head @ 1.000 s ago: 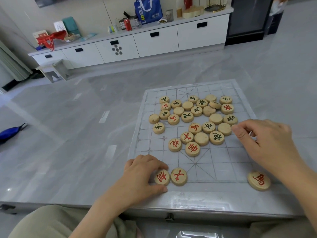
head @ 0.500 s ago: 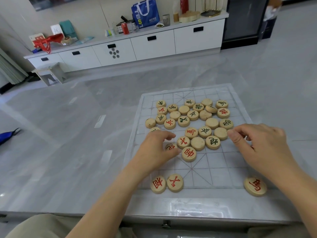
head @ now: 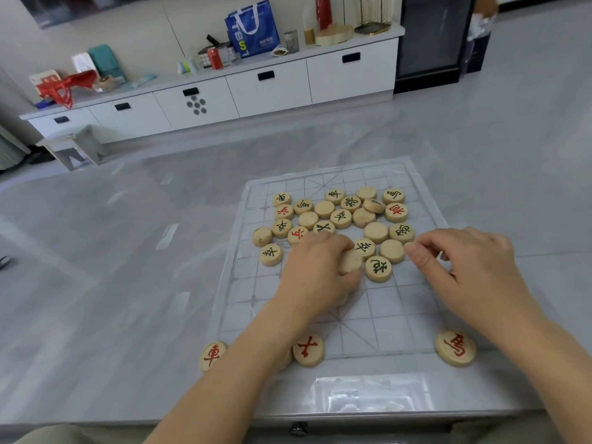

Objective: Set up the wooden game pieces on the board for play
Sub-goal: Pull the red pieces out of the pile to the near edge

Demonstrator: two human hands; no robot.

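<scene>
A clear gridded board (head: 396, 318) lies on the grey table. Several round wooden pieces (head: 341, 218), some with red or black characters and some blank side up, are heaped on its far half. My left hand (head: 315, 277) is over the middle of the board, its thumb and fingers pinching a blank-faced piece (head: 350, 261) lifted on edge. My right hand (head: 466, 270) hovers at the heap's right side with fingers loosely curled, fingertips beside a blank piece (head: 392, 251). On the near row lie a red chariot (head: 212, 354), a red piece (head: 308, 349) and a red horse (head: 455, 348).
The table's near edge (head: 352, 418) runs just below the board. Beyond the table is grey floor, a small stool (head: 72, 149) and a long white cabinet (head: 243, 88) carrying a blue bag (head: 252, 28), cans and boxes. My left forearm hides part of the near row.
My left hand left the near row, reached into the heap and picked up a blank-faced piece. A red chariot now shows at the near left corner. My right hand has barely moved.
</scene>
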